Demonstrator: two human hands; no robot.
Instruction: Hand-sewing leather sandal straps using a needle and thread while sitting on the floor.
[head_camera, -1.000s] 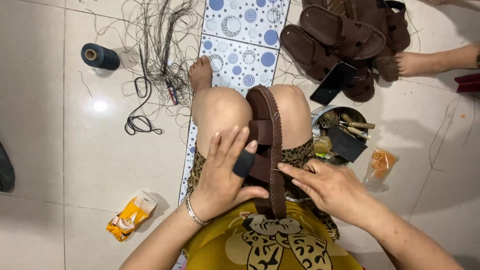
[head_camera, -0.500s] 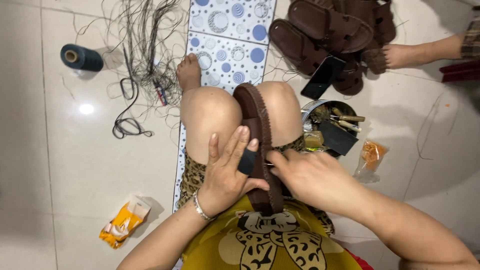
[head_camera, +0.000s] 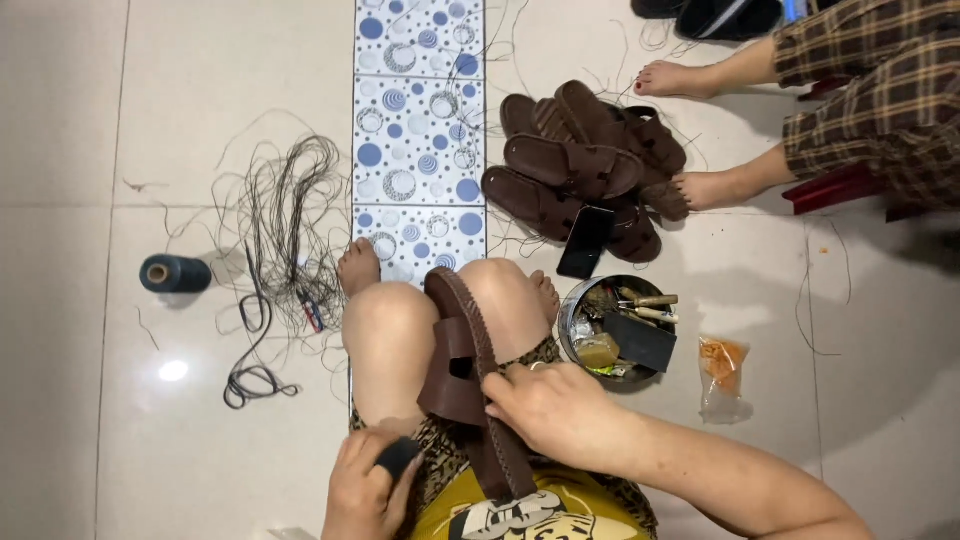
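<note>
Left hand curled low; right hand fingers bent, gripping.

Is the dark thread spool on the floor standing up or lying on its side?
On its side. The spool lies flat on the floor tile, its hollow core end facing left toward the camera, left of the loose thread bundle.

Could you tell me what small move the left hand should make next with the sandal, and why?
Probably bring the left hand, which holds a small dark tool, back to the brown sandal. The sandal stands between the knees and only the right hand is on its edge.
</note>
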